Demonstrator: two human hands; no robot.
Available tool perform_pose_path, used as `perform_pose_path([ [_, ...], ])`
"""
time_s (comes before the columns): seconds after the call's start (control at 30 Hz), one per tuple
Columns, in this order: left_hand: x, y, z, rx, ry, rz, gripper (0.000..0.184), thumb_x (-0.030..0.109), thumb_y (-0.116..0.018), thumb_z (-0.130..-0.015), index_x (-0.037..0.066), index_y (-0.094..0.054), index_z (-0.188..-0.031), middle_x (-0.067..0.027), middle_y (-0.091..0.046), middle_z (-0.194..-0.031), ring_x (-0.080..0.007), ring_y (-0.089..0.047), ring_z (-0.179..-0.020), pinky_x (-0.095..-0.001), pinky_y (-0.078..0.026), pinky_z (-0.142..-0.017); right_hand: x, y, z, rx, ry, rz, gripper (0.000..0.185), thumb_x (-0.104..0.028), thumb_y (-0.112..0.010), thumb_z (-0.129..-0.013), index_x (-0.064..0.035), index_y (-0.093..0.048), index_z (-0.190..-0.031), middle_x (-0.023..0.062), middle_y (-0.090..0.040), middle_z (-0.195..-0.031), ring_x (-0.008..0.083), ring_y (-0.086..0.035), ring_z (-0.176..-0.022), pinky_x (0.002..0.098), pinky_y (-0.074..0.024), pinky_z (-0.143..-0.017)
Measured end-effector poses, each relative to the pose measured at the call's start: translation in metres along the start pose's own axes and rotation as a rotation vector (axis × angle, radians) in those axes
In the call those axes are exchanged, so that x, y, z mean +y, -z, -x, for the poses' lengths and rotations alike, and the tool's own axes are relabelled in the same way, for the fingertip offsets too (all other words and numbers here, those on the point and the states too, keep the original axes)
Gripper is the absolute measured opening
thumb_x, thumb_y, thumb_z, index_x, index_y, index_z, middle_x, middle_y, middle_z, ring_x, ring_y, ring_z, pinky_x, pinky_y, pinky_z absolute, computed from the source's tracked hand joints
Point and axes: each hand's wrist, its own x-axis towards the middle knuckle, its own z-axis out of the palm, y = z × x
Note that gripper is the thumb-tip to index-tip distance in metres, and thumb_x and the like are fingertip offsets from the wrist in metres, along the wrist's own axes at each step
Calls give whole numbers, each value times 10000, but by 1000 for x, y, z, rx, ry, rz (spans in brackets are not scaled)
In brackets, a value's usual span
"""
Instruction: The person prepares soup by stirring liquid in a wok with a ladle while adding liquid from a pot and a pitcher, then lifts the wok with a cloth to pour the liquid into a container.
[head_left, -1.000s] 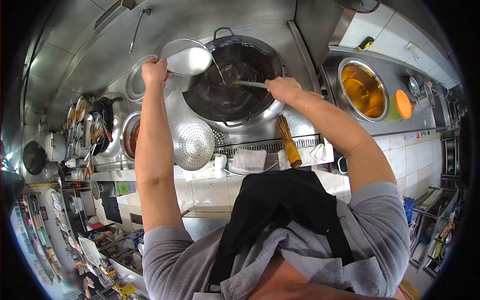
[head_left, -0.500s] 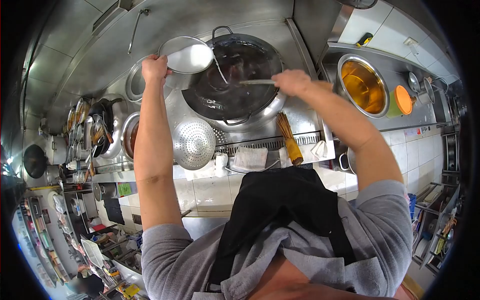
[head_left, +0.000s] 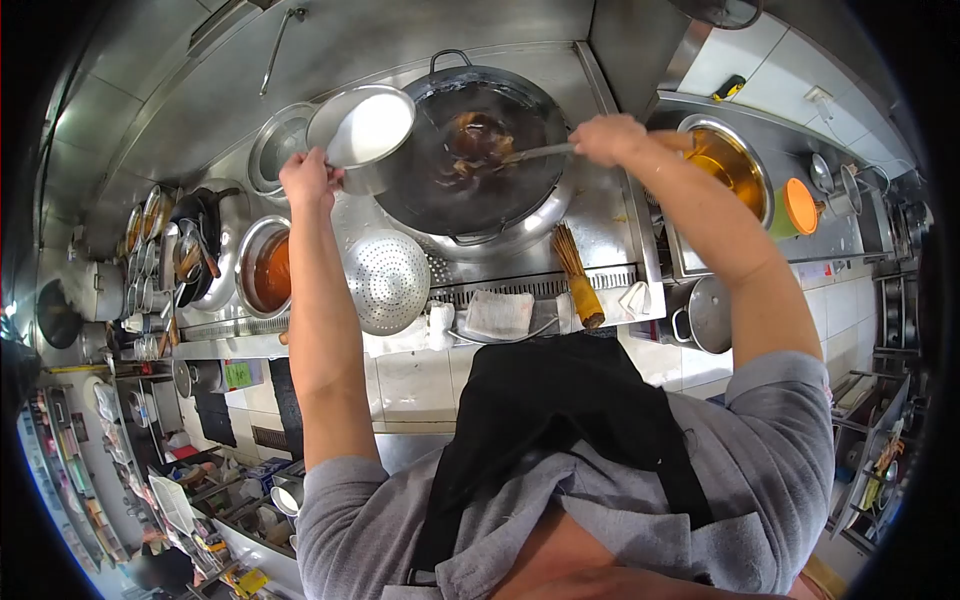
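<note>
My left hand (head_left: 309,180) grips the rim of a metal bowl (head_left: 385,172) with white liquid in it, held at the left edge of a large dark wok (head_left: 440,205). No stream shows from the bowl now. My right hand (head_left: 608,140) is closed round a long-handled ladle (head_left: 545,152). Its wooden handle end sticks out past my wrist, and its metal shaft slants into the wok. Dark brown liquid swirls about the ladle's head, which is mostly hidden.
A perforated strainer (head_left: 387,283) lies in front of the wok, left of a folded cloth (head_left: 500,315) and a bamboo brush (head_left: 577,280). A pot of reddish sauce (head_left: 270,270) stands left. At right are a basin of amber liquid (head_left: 745,170) and an orange-topped container (head_left: 800,207).
The white stream that ran from the bowl into the wok has stopped, and the bowl is tipped back more level. My right hand and the ladle have shifted right and up; the liquid swirls more.
</note>
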Motion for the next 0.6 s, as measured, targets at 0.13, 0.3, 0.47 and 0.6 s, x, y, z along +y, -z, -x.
perform_pose_path([
  [0.13, -26, 44, 32, 76, 32, 73, 97, 16, -563, -853, 34, -493, -788, -68, -522, -633, -181, -554, -463, -316, -434, -399, -39, 21, -8, -32, -28, 127, 322, -300, -519, -995, -134, -723, -1180, 124, -708, -1195, 318, -658, -1153, 440, -530, -963],
  [0.3, -75, 101, 63, 106, 43, 102, 123, 33, -570, -862, 59, -497, -767, -54, -540, -623, -161, -562, -464, -316, -514, -429, -55, -55, 6, 23, -52, -106, 332, -311, -480, -1012, -205, -660, -1269, 132, -678, -1232, 325, -642, -1172, 464, -514, -983],
  [0.47, -132, 149, 87, 156, 31, 137, 126, 8, -547, -866, 55, -492, -764, -56, -530, -607, -165, -543, -435, -300, -513, -428, -19, 21, 13, -47, -54, 56, 297, -300, -510, -1007, -223, -682, -1237, 68, -686, -1243, 294, -639, -1181, 461, -509, -982],
  [0.6, -171, 161, 105, 239, 113, 183, 121, 5, -546, -859, 49, -483, -766, -66, -520, -602, -172, -532, -436, -304, -511, -414, -82, 5, 0, -70, -152, 142, 299, -272, -495, -1011, -154, -721, -1167, 114, -700, -1203, 311, -652, -1158, 469, -503, -998],
])
